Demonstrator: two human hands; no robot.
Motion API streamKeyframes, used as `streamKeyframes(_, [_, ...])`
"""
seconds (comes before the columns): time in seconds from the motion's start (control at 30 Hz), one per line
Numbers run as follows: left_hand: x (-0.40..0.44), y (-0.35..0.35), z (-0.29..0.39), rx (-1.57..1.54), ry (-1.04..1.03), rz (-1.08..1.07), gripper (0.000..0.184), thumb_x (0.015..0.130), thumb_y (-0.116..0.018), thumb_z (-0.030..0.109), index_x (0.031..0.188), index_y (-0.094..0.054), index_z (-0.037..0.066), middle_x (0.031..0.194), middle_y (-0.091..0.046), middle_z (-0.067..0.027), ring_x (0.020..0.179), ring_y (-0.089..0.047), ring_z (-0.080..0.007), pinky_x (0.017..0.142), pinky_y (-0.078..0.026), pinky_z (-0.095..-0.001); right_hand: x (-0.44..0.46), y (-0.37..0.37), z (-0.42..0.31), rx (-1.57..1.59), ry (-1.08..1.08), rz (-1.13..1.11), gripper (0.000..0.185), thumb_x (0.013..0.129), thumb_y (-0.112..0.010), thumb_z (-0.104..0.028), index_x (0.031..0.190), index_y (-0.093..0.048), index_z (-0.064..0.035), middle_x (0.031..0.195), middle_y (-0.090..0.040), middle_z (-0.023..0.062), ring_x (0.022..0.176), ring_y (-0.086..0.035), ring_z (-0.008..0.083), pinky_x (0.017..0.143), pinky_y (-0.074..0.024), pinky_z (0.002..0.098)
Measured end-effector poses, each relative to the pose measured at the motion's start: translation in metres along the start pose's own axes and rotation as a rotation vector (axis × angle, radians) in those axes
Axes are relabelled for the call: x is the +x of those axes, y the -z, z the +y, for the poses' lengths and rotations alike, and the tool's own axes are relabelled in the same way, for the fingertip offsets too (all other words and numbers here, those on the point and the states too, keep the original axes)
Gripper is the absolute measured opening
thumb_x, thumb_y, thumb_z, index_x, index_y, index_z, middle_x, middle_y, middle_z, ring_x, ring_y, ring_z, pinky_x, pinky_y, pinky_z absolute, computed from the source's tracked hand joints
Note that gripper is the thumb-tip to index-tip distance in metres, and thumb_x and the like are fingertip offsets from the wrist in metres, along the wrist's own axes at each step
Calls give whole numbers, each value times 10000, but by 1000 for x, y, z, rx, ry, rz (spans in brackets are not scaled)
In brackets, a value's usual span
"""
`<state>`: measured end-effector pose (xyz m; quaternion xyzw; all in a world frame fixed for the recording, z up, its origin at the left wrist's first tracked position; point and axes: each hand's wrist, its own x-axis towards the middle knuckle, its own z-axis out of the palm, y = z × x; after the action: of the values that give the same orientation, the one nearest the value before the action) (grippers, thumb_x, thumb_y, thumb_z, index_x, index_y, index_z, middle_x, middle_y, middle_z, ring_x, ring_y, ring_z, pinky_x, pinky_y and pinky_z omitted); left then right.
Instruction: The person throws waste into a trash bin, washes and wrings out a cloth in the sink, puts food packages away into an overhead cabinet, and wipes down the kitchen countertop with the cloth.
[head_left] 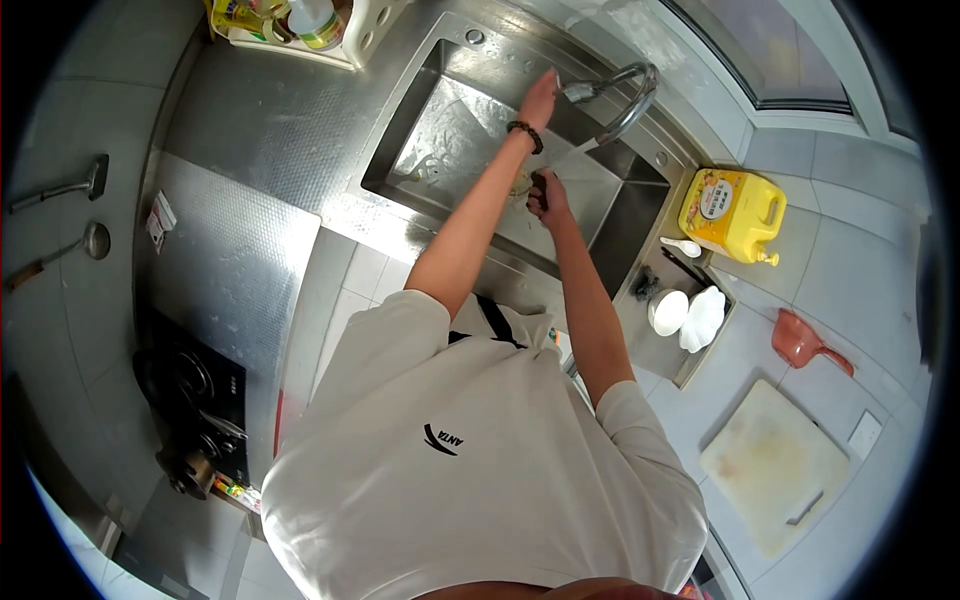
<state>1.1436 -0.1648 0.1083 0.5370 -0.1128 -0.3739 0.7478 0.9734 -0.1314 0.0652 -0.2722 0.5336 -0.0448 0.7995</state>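
Observation:
Over the steel sink point(420, 150), my left hand point(540, 100), with a dark bead bracelet at its wrist, reaches to the base of the chrome faucet point(640, 95). Its fingers are closed at the faucet handle point(575, 91). Water runs from the spout toward my right hand point(550, 197). That hand is closed around a small dark item point(538, 186), whose kind I cannot make out. Beside it, a pale yellowish thing point(521, 184) shows partly behind my left forearm.
A yellow jug point(730, 212) stands right of the sink. Near it are a white bowl point(667, 312), a white scalloped dish point(703, 320), a red dipper point(800, 340) and a cutting board point(770, 465). At left are a black stove point(215, 385) and a hanging ladle point(96, 241).

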Motion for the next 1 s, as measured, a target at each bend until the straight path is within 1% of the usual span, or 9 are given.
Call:
streamKeyframes(0.07, [0,2,5,-129,62,-31,468,962,-424,293,1348,-458,30,1328,-527,-107,1213,-489,-206,971,-390,-326,-6,7,1,-33,-13,19,230,864,-549,-300,757,-410,-151,544,-363,-13,388,-329,120,334,-244,258])
streamKeyframes(0.37, [17,-12,32,224,147,-159,479,940,-410,343,1338,-486,88,1337,-526,-7,1240,-448,-196,1000,-349,-381,-26,22,-6,-4,-21,63,256,828,-568,-255,670,-402,-141,492,-356,-2,371,-333,130,337,-233,283])
streamKeyframes(0.43, [16,-23,33,261,5,-497,403,934,-431,303,1225,-562,56,1226,-602,-50,1172,-495,-214,958,-383,-379,-30,22,-8,16,-25,46,259,831,-563,-263,667,-400,-147,490,-354,-3,373,-332,130,338,-228,282])
streamKeyframes(0.57, [36,-40,-41,681,-337,-478,311,930,-443,257,1062,-621,38,1048,-667,-57,992,-584,-228,845,-450,-379,-43,17,-13,69,-62,10,324,866,-537,-337,655,-359,-167,484,-322,-15,374,-291,128,344,-205,274])
streamKeyframes(0.63, [11,-28,-20,485,261,-371,267,918,-445,222,944,-631,31,867,-676,-97,795,-618,-255,719,-481,-394,-47,19,-12,115,-76,-26,350,884,-525,-363,655,-339,-174,481,-307,-21,376,-275,128,347,-203,273])
streamKeyframes(0.73, [-45,-16,-20,357,322,-113,303,916,-418,241,932,-627,22,800,-666,-122,715,-618,-293,678,-483,-407,-52,30,-8,191,-111,-182,397,914,-452,-453,659,-328,-176,479,-301,-16,381,-275,142,350,-206,289])
streamKeyframes(0.83, [-80,11,-79,967,92,-354,388,915,-452,356,929,-613,3,801,-654,-165,767,-617,-346,730,-484,-414,-48,40,5,255,-142,-232,408,926,-371,-513,716,-410,-166,522,-383,5,402,-340,178,366,-251,307])
streamKeyframes(0.93, [-137,10,-64,996,72,-446,440,906,-499,411,1022,-573,-7,911,-647,-189,837,-620,-356,770,-485,-406,-56,29,8,145,137,-113,416,929,-335,-524,868,-512,-152,718,-550,45,557,-516,219,428,-374,326])
streamKeyframes(1.0, [-149,14,-58,941,143,-415,463,900,-529,413,1084,-542,-12,975,-636,-206,875,-619,-357,788,-484,-401,-56,27,12,136,210,51,492,920,-367,-514,1146,-507,-100,1020,-601,94,845,-624,280,534,-499,413])
